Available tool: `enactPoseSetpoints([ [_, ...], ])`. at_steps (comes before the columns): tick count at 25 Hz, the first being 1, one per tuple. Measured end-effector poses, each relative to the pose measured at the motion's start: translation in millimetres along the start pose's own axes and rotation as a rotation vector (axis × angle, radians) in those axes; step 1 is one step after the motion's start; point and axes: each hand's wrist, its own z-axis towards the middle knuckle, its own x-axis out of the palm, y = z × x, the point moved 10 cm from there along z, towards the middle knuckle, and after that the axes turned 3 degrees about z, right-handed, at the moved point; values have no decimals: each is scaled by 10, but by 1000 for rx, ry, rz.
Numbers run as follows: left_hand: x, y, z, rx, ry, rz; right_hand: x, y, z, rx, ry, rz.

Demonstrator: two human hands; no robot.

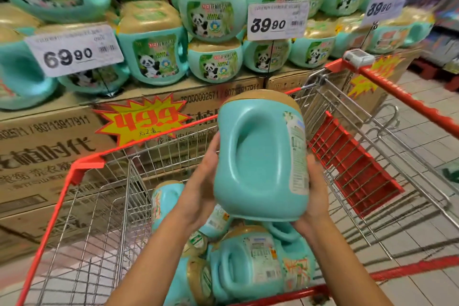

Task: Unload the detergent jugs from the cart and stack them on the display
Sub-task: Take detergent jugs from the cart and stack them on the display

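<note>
jug (pixel 258 156): mid-frame, held up over the cart, gold cap pointing toward the display
left hand (pixel 198 181): flat grip, fingers straight, palm pressed on the jug's left side
right hand (pixel 314 196): cups the lower right corner; fingers mostly hidden, can't tell how curled
cart (pixel 57 206): spare jugs (pixel 243 263) piled bottom center
display (pixel 49 151): cardboard boxes, upper frame

The display base is formed by stacked cardboard cartons (pixel 49 156). On top, teal jugs (pixel 154 57) w/ gold caps are piled in layers, w/ price cards (pixel 74 49) stood betw. them. A wire cart (pixel 57 206), red-rimmed, is parked on the tiled floor (pixel 422 238) just beside the cartons; several cart jugs (pixel 243 263) are laid on their sides in its basket.
</note>
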Motion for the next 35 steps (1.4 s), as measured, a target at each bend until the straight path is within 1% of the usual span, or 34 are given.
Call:
enactPoseSetpoints([
  [1, -1, 111, -18, -43, -30, -104, 65, -33, -9, 8, 19, -10],
  [3, -45, 242, -53, -54, -60, -187, 169, -5, -9, -15, 6, -142],
  [5, -44, 263, -45, -44, -46, -224, 255, 164, -35, -68, -70, -456],
  [6, -65, 236, -39, -24, -65, -225, 321, 265, -69, -91, -104, -624],
  [8, -88, 158, -15, 52, -122, -168, 499, 408, -155, -125, -126, -871],
  [11, -62, 29, -5, 181, -162, 69, 968, 327, -367, -229, 76, -1101],
  [12, -38, -7, -19, 214, -157, 142, 1048, 300, -427, -279, 85, -1162],
  [13, -12, -27, -36, 233, -143, 177, 1067, 331, -461, -345, 47, -1194],
  [15, 37, -51, -66, 247, -108, 178, 1036, 478, -481, -464, -28, -1174],
  [16, 56, -60, -80, 243, -92, 199, 1000, 537, -469, -486, -26, -1128],
  [18, 18, -99, -87, 233, -98, 286, 900, 621, -395, -462, 6, -961],
  [19, -52, -127, -74, 221, -122, 289, 833, 641, -363, -432, 29, -840],
  [21, -214, -177, -46, 173, -167, 258, 694, 586, -299, -303, 69, -551],
  [23, -248, -161, -34, 82, -110, 126, 561, 458, -274, -151, 31, -339],
  [25, -204, -127, -61, 3, -37, -62, 510, 325, -274, -61, 8, -255],
  [26, -211, -135, -84, 10, -30, -114, 536, 283, -273, -49, 18, -244],
  [28, -275, -206, -156, 79, -66, -115, 650, 278, -264, -86, 67, -290],
  [30, -368, -322, -272, 147, -116, -64, 805, 291, -257, -135, 123, -475],
  [32, -497, -474, -427, 218, -161, -4, 932, 246, -269, -150, 121, -657],
  [33, -567, -564, -511, 257, -179, 31, 1021, 174, -281, -144, 133, -710],
  [35, -763, -755, -739, 336, -248, 94, 1229, -91, -272, -114, 182, -721],
])
